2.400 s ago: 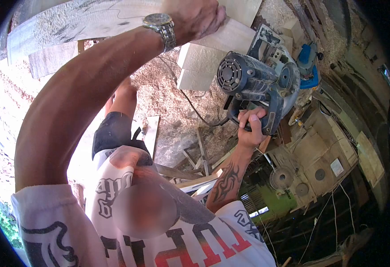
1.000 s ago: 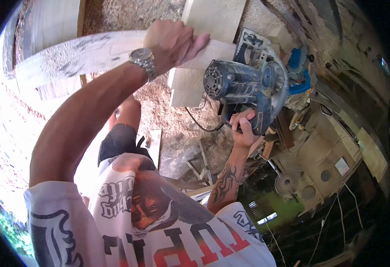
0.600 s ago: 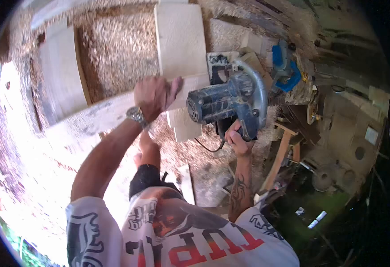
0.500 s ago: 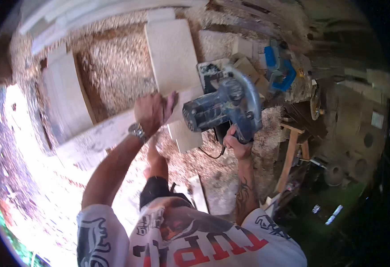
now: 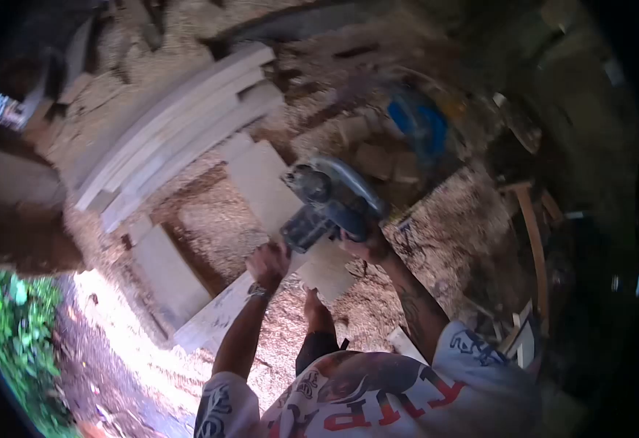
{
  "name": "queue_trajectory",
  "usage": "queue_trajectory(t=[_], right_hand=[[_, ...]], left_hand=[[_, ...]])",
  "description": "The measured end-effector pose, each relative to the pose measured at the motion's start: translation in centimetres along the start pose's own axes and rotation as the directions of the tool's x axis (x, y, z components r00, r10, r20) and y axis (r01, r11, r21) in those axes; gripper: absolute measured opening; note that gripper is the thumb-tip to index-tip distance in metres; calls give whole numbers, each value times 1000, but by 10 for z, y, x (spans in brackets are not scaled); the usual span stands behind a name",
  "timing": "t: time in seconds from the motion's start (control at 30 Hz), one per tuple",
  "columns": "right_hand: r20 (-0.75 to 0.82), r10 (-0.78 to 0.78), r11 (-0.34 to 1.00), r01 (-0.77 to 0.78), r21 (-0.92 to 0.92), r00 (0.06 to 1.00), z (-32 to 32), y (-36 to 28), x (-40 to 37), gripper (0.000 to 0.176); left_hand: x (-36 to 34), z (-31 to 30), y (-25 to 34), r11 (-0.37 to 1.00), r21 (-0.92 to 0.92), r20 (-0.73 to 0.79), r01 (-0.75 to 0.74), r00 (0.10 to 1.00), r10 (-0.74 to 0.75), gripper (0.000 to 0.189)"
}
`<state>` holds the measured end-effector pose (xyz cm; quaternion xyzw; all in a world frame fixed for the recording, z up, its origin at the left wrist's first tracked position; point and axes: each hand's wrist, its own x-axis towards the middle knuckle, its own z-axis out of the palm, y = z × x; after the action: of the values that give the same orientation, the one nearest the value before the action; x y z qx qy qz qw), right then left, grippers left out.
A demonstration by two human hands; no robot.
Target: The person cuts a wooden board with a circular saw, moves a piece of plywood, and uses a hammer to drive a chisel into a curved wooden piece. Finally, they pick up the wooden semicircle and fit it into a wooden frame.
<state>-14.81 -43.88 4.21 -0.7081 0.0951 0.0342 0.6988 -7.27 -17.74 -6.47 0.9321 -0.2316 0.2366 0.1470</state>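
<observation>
R hand [image 5: 364, 249] on saw [image 5: 328, 198], L hand [image 5: 268, 264] on plank [image 5: 216, 319]

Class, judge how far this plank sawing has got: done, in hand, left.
Done: short boards, seemingly cut, lie in the sawdust. In hand: the left hand holds the plank while the right hand grips the circular saw on it. Left: finishing this cut, too blurred to gauge; long boards lie stacked beyond.

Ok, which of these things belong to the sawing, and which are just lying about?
In hand: circular saw, gripped by the right hand; long board, held by the left hand.

Lying about: stacked planks; short loose board; blue tool, blurred; wooden frame at the right.
</observation>
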Motion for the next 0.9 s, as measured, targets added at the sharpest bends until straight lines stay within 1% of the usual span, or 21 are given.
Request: queue_trajectory(t=[0.03, 0.1, 0.17, 0.2, 0.27, 0.3, 0.33, 0.4, 0.43, 0.47, 0.53, 0.57, 0.6, 0.63, 0.67, 0.7, 0.73, 0.77, 0.8, 0.87, 0.9], right_hand=[[-5, 64, 995, -63, 78, 998, 2, 0, 0, 20], [8, 202, 957, -199, 209, 979, 4, 2, -4, 20], [-18, 168, 969, -162, 185, 986, 4, 16, -4, 21], [-35, 157, 974, -149, 168, 987, -1, 20, -1, 21], [-93, 85, 988, -72, 134, 992, -2, 22, -5, 23], [-126, 42, 993, -27, 118, 991, -2, 23, -2, 24], [-187, -100, 993, 109, 42, 977, -4, 25, -3, 29], [-219, 51, 959, 13, 282, 974, -13, 22, -39, 49], [-269, 46, 973, 18, 232, 962, -21, 12, -53, 57], [-347, 165, 909, -6, 416, 923, -32, 36, -72, 63], [-476, 168, 880, 86, 467, 863, -65, 67, -129, 70], [-515, 137, 940, 53, 338, 846, -78, 49, -155, 72], [-553, 106, 979, 10, 203, 827, -89, 24, -178, 74], [-608, 183, 978, -80, 193, 773, -91, -9, -200, 76], [-656, 257, 966, -169, 196, 710, -93, -43, -223, 79], [-684, 281, 960, -198, 199, 673, -101, -50, -234, 77], [-715, 277, 961, -195, 197, 642, -112, -48, -248, 76], [-748, 261, 965, -180, 190, 611, -121, -48, -263, 74], [-781, 240, 970, -165, 177, 576, -126, -49, -277, 73], [-864, 108, 993, -93, 71, 492, -127, -69, -289, 55], [-865, 143, 989, -108, 104, 480, -128, -81, -298, 51]], left_hand=[[1, -3, 5, 994, 96, -43, 43, 998, -39, 28], [2, -2, 5, 992, 114, -78, 59, 996, -50, 29], [7, -1, 3, 993, 117, -217, 8, 976, 17, 28], [-9, 10, 3, 978, 78, 157, 196, 966, -206, 34], [-2, -4, -6, 911, -109, 546, 397, 790, -280, 43], [12, -8, -18, 843, -175, 706, 509, 661, -253, 50], [44, -41, -26, 867, -194, 855, 459, 513, -80, 58], [19, -22, -79, 866, -275, 924, 417, 362, 119, 61], [12, -15, -98, 860, -325, 933, 393, 282, 223, 62], [16, -32, -97, 782, -286, 947, 554, 291, 140, 64], [-5, -3, -134, 887, -254, 930, 386, 348, 115, 65], [-2, 17, -145, 924, -248, 914, 291, 385, 125, 66], [64, -30, -125, 922, -79, 962, 379, 272, -30, 82], [105, -59, -115, 954, -45, 904, 298, 419, -88, 79], [152, -76, -117, 965, 81, 915, 250, 366, -172, 77], [202, -98, -117, 926, 110, 909, 362, 340, -241, 75], [224, -85, -145, 976, 82, 784, 201, 592, -187, 72], [259, -82, -167, 983, -35, 724, 182, 682, -101, 70], [298, -83, -182, 995, 33, 664, 91, 742, -89, 66], [364, -86, -198, 998, 32, 456, -59, 889, 38, 60], [396, -83, -207, 994, 109, 482, -30, 876, -27, 57]])
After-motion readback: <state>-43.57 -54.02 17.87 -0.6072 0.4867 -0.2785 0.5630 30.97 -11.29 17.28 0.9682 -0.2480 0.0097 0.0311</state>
